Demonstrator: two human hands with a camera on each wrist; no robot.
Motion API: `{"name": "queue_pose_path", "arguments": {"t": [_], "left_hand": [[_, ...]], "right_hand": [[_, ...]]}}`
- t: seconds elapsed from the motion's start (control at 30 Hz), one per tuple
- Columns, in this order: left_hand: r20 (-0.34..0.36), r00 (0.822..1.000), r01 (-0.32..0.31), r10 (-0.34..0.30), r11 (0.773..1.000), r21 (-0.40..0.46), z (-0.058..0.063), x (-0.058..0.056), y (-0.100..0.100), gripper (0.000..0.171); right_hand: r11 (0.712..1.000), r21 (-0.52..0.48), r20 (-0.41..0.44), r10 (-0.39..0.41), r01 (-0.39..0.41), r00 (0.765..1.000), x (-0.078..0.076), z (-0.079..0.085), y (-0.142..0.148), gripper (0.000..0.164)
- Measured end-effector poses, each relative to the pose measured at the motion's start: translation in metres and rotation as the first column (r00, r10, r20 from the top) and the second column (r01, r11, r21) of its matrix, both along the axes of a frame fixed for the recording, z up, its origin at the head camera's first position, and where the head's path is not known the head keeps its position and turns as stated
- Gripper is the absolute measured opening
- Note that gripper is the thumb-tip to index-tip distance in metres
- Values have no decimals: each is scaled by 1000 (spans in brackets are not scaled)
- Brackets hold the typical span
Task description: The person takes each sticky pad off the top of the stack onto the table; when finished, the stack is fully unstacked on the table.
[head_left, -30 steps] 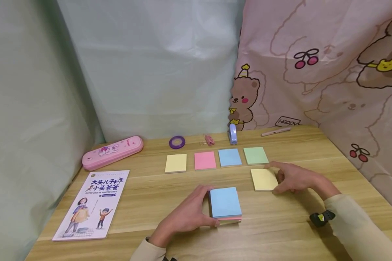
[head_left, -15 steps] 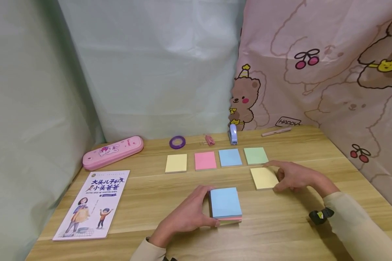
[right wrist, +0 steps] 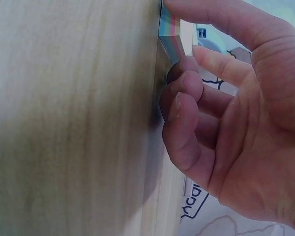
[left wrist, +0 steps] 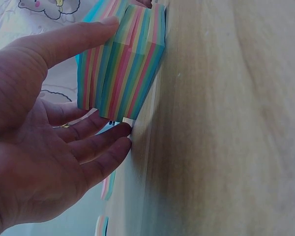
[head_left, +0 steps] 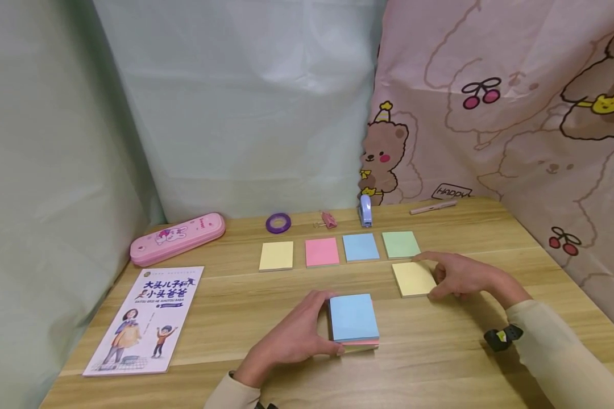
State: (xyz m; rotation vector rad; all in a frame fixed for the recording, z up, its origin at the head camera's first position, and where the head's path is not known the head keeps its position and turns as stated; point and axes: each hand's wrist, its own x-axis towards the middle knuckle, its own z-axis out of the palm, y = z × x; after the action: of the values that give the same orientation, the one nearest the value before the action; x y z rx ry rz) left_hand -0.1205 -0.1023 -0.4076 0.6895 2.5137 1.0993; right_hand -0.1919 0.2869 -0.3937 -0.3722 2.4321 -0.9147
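— Head view first: what does the left hand [head_left: 291, 339] have?

— It lies on the wooden table [head_left: 245, 318] against the left side of the thick multicoloured pad [head_left: 353, 320], the one with a blue top sheet. Its fingers are nearly straight along the pad's edge, with the thumb at the near corner. The left wrist view shows the thumb laid over the striped side of the pad [left wrist: 120, 66] and the fingers [left wrist: 101, 142] stretched out beneath it, loosely cupping rather than clamping.

— And the right hand [head_left: 463, 276]?

— It rests at the right edge of the thin yellow pad [head_left: 413, 279], which lies just below the green pad [head_left: 401, 243] at the right end of the far row. The index finger reaches along the pad's upper edge, and the other fingers curl at its side. From the right wrist view, the forefinger lies over the pad's top and curled fingertips [right wrist: 184, 73] press its striped edge [right wrist: 169, 29].

— What else is there?

— A row of yellow [head_left: 276, 255], pink [head_left: 322, 251] and blue [head_left: 360, 247] pads, a pink pencil case [head_left: 177, 231], a children's book [head_left: 145, 318], a purple tape roll [head_left: 278, 222] and a small stapler [head_left: 365, 211].
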Motion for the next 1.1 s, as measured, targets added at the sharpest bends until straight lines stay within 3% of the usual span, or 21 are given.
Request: {"name": "queue_pose_path", "arguments": {"t": [0.43, 0.73, 0.9, 1.1], "left_hand": [[-7, 1000, 3, -3, 1000, 0, -1, 0, 0, 91], [-4, 1000, 4, -4, 1000, -5, 0, 2, 0, 92], [6, 1000, -7, 7, 1000, -1, 0, 1, 1, 92], [9, 1000, -14, 14, 1000, 10, -1, 1, 1, 93]], "right_hand": [[1000, -7, -1, 26, -26, 1000, -1, 0, 3, 88], [996, 41, -161, 85, -80, 983, 1, 21, -3, 85], [993, 8, -248, 115, -117, 962, 8, 33, -25, 76], [979, -23, -305, 188, -204, 934, 16, 33, -55, 68]]}}
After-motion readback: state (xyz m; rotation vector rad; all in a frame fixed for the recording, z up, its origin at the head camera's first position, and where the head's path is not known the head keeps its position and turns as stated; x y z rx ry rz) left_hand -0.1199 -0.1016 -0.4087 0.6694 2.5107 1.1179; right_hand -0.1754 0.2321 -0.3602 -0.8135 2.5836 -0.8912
